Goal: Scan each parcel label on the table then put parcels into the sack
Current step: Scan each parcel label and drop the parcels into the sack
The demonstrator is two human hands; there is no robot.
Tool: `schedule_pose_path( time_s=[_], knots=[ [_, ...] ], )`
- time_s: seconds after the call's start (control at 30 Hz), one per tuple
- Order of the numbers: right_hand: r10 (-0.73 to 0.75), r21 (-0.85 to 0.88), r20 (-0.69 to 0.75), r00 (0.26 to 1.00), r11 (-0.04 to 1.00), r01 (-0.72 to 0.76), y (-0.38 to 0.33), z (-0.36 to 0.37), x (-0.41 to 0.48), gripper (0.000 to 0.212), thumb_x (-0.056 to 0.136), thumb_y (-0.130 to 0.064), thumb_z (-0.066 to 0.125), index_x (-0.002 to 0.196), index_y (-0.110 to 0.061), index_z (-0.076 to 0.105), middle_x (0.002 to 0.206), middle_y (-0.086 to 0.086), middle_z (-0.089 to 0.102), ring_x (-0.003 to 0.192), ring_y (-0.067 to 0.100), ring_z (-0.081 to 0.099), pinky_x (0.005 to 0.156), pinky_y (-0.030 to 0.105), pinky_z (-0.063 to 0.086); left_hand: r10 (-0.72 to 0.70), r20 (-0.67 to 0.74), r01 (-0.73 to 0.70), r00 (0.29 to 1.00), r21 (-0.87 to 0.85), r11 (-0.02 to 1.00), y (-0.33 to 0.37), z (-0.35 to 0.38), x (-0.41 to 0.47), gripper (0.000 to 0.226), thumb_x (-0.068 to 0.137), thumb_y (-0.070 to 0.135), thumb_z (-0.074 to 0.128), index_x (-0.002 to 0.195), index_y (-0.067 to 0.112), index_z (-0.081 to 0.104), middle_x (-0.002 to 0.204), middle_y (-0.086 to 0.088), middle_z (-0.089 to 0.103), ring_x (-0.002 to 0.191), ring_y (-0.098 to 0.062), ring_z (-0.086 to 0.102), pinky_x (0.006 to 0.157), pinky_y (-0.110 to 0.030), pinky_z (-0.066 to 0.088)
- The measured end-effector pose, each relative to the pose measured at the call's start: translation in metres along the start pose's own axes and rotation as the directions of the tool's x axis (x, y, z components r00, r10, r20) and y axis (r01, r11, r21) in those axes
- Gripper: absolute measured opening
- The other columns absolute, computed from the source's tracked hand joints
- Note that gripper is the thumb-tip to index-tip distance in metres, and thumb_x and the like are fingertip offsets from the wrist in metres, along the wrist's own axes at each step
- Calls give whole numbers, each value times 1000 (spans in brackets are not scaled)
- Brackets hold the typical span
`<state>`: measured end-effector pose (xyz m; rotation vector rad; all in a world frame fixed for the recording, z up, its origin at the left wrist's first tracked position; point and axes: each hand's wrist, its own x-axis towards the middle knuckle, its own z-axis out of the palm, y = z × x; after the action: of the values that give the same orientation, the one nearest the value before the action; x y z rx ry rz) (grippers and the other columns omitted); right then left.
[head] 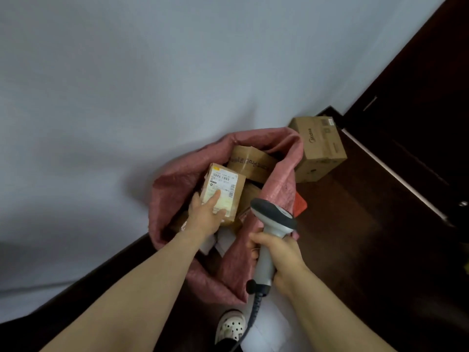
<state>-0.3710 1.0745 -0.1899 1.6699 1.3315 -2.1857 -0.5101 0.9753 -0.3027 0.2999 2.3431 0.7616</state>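
1. Shoe (231,326): 1 white clog with holes, on the dark floor (368,250), on the near side of the sack (172,189).
2. Paper sheet (269,323): white, flat on the floor just beside the shoe, on the near side of the sack.
3. Right hand (279,257): at the sack's near right rim, fingers wrapped tight round the handle of the scanner (272,219). Whether it also touches the sack cloth, I cannot tell.
4. Scanner: grey, dark head, held upright, head over the sack's right edge. A coiled dark cable (253,308) drops from its base past the shoe.
5. Sack: pink woven, mouth open and rim rolled outward, standing on the floor against the pale wall (127,85).
6. Left hand (205,214): reaching into the sack's mouth from its near left side, gripping the near end of 1 parcel (228,184), 2 digits lying across its label (223,181).
7. Parcel: small brown box, white barcode label facing up, inside the sack's mouth, on top of the other contents.
8. Other contents of the sack: 1 taped brown box (251,161) at the far side, at least 1 more brown box partly hidden below, white papers (223,242) at the near side.
9. Orange-red item (300,205): against the sack's right outside wall; kind not clear.
10. Large carton (319,148): brown, printed, on the floor beyond the sack's far right side, touching or just beside it.
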Motion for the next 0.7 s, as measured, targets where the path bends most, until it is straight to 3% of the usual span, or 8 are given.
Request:
schedule_pose_path(
  time_s=[0.13,0.3,0.43,0.57,0.7],
  knots=[
    [2,-16,6,1000,1000,-2,3,7,19,9,83,5,65,80,-2,61,58,11,62,39,14,49,43,23,43,8,8,-9,1000,98,995,-10,4,6,57,99,28,47,150,37,23,157,-18,-13,146,-36,-3,120,-39,10],
    [-21,-12,52,998,1000,22,5,7,-3,8,83,4,66,85,-2,60,59,10,62,41,15,50,44,24,45,-50,18,46,999,176,983,-3,-15,-17,58,98,42,46,150,39,21,157,-18,-17,145,-39,-11,118,-42,5],
    [-55,-24,91,994,998,58,15,1,-53,8,83,3,66,88,-1,63,59,9,63,43,15,51,45,24,46,-19,-10,21,1000,180,983,10,-38,-74,60,96,40,49,151,31,24,156,-20,10,144,-36,10,116,-37,15],
    [-118,-46,157,981,991,126,42,-9,-123,6,83,4,66,87,0,63,61,11,62,48,17,52,47,27,46,62,-33,-51,998,272,961,10,-59,-157,66,89,36,52,150,31,27,134,-17,44,129,-36,38,105,-40,37],
    [-220,-112,239,946,961,252,93,-31,-196,6,83,4,66,88,3,64,57,10,63,45,17,53,44,28,47,100,-129,-42,987,387,921,-2,-72,-269,66,89,37,53,149,26,28,135,-14,46,125,-35,43,103,-41,39]
  ],
)
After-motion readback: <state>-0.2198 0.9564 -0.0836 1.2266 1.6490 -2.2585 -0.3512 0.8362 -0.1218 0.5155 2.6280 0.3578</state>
